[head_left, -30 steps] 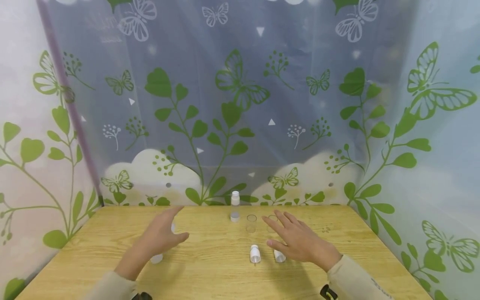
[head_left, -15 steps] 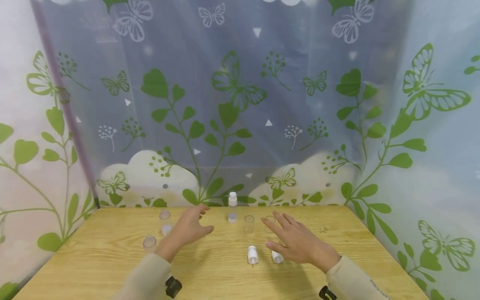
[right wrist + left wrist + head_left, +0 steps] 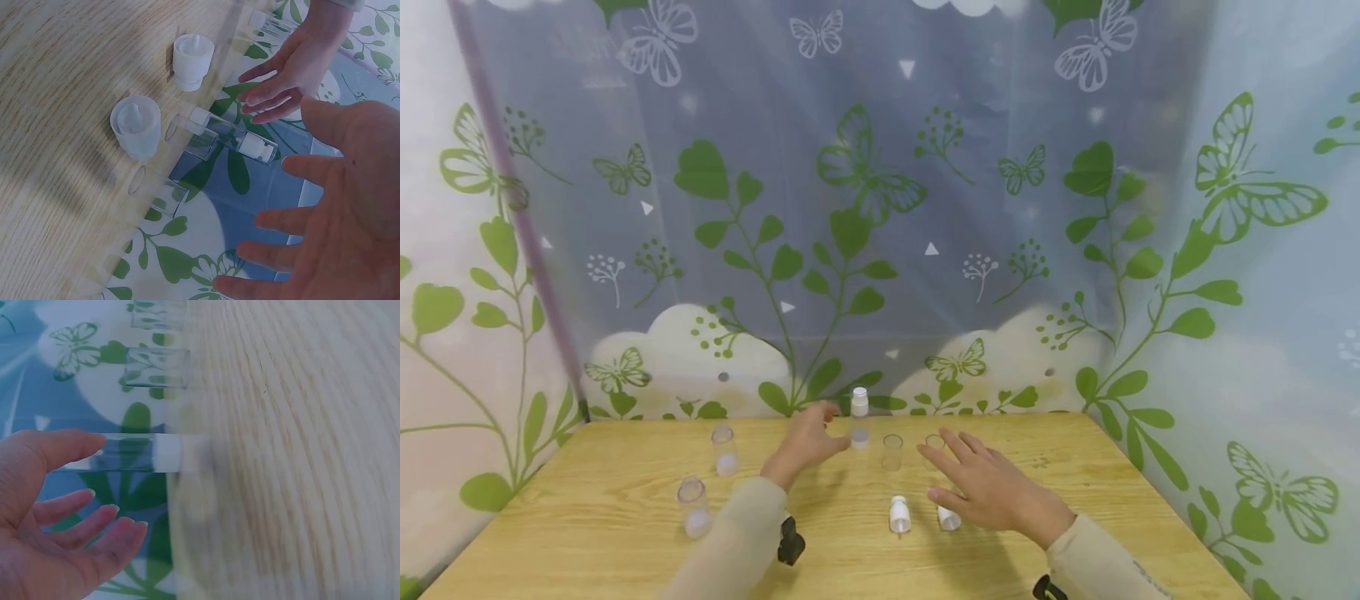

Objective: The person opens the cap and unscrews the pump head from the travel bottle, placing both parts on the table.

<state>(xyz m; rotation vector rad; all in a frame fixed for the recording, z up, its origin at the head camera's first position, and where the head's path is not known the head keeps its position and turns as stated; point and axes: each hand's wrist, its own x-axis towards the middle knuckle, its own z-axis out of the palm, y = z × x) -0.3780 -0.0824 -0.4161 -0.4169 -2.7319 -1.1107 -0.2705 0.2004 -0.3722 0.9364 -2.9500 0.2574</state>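
My left hand (image 3: 805, 442) reaches over the table just left of an upright clear bottle (image 3: 859, 425) with a white top and white base. Its thumb and fingers are spread around a gap; in the right wrist view they stand apart from the bottle. In the left wrist view the thumb overlaps the bottle's clear body (image 3: 125, 453). My right hand (image 3: 996, 492) hovers with fingers extended, holding nothing. Below it lies a white pump head (image 3: 949, 518), partly hidden, with another pump head (image 3: 899, 515) to its left. Two clear caps (image 3: 892, 454) stand behind them, one partly covered by the right fingers.
Two clear, open-topped bottle bodies with white bottoms stand on the left: a rear body (image 3: 724, 458) and a nearer body (image 3: 693, 508). The wooden table (image 3: 587, 517) ends against a printed curtain (image 3: 1000, 275) at the back.
My left hand has moved right, from beside the two bottle bodies, which it partly hid, to the upright bottle. The right hand stays nearly still. The head view has shifted slightly.
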